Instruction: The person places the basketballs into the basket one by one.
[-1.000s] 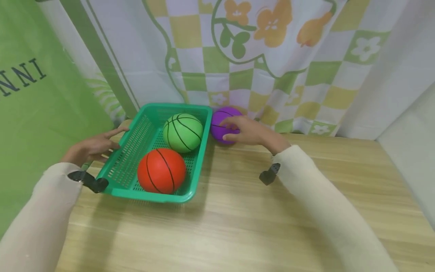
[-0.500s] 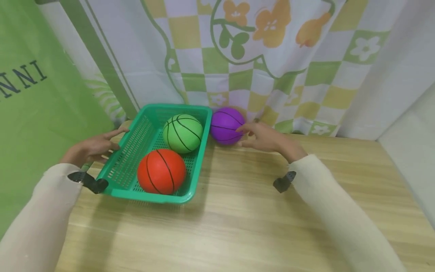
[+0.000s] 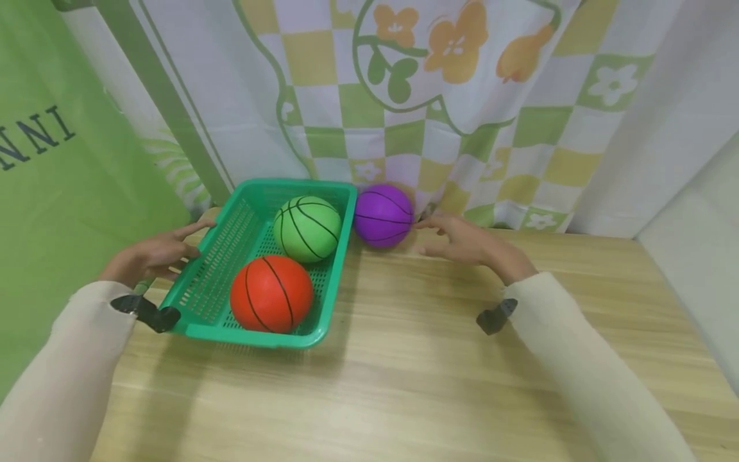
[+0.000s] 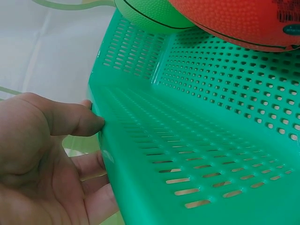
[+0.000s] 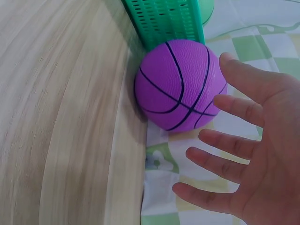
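Note:
A green plastic basket (image 3: 332, 308) stands on the table with a light green ball (image 3: 307, 230) and a red ball (image 3: 271, 294) in it, both marked like basketballs. My left hand (image 3: 158, 252) touches the basket's left side; in the left wrist view its thumb (image 4: 77, 119) meets the rim and the other fingers lie against the outer wall. Outside the basket's right side, close against it, sits a purple ball (image 3: 383, 217). My right hand (image 3: 470, 242) is just right of this ball, holding nothing; in the right wrist view its fingers (image 5: 227, 143) are spread.
The wooden table (image 3: 404, 359) reaches back to a curtain (image 3: 398, 141) with checks and flowers, which hangs behind the basket and the purple ball. Green cloth (image 3: 69, 212) hangs at the left. A pale wall (image 3: 701, 224) bounds the right side.
My right hand has drawn away to the right from the purple ball, which now shows fully. The left hand stays at the basket's side.

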`<state>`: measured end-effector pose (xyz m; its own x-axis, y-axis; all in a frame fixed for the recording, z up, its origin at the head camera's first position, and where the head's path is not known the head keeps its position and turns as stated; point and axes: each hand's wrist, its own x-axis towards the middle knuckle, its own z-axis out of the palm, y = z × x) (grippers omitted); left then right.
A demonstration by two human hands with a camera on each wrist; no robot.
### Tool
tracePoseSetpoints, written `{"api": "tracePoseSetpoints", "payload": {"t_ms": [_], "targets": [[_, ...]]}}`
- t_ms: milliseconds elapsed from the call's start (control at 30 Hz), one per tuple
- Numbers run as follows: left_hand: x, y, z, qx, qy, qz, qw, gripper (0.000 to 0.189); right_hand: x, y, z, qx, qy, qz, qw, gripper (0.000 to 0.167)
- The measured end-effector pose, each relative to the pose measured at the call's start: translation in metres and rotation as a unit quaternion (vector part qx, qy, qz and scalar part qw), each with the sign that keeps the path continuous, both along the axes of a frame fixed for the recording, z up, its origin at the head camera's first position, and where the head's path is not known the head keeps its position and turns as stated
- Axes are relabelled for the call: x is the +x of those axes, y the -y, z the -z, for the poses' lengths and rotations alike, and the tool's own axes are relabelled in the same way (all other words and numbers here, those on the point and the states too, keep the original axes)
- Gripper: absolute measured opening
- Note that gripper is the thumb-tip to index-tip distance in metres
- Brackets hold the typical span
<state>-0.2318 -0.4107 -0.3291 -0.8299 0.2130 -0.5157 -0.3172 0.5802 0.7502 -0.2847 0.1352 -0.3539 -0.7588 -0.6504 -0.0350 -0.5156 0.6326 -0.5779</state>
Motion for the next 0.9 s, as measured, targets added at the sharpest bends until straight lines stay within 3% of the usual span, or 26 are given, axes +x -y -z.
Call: {"api": "tracePoseSetpoints", "payload": {"t_ms": [233,500,900], "targets": [[0.001,0.001,0.003,0.005,-0.001,-0.005,1.0000,0.079,0.001,-0.014,0.006,-0.019,0.000,0.011,0.9998,0.063],[0.000,0.000,0.000,0.005,-0.002,-0.002,1.0000,0.079,0.003,-0.025,0.012,-0.049,0.027,0.029,0.9980,0.102],[0.001,0.000,0.000,0.005,0.003,0.000,1.0000,0.080,-0.005,-0.027,0.031,-0.095,0.016,0.035,0.9947,0.098]]}}
